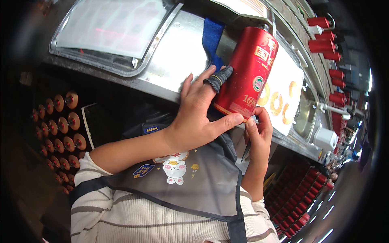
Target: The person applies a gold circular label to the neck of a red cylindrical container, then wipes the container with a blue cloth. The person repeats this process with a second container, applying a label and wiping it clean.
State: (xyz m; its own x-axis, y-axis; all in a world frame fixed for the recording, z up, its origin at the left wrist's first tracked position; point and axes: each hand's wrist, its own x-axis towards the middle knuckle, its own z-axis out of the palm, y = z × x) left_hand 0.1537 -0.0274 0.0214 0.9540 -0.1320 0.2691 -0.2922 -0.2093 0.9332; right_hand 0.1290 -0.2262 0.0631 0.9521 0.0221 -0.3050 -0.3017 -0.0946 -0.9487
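Left of the red cylindrical can (pixel 247 73), rows of round orange-capped spools (pixel 60 129) line a dark rack. The can stands tilted against the edge of the steel tabletop (pixel 174 60). The left hand (pixel 194 117) wraps its lower side in a clasping grip, forefinger in a dark fabric sleeve. Just right of the can's base, the right hand (pixel 259 133) pinches a thin dark blade (pixel 246 150), its grip clenched around it.

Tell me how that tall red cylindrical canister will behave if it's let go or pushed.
The tall red cylindrical canister looks stiff and glossy, so probably slippery. It leans on the metal counter edge, steadied by the left hand, so it would likely tip. Being round, it may roll once down. The right hand works at its base.
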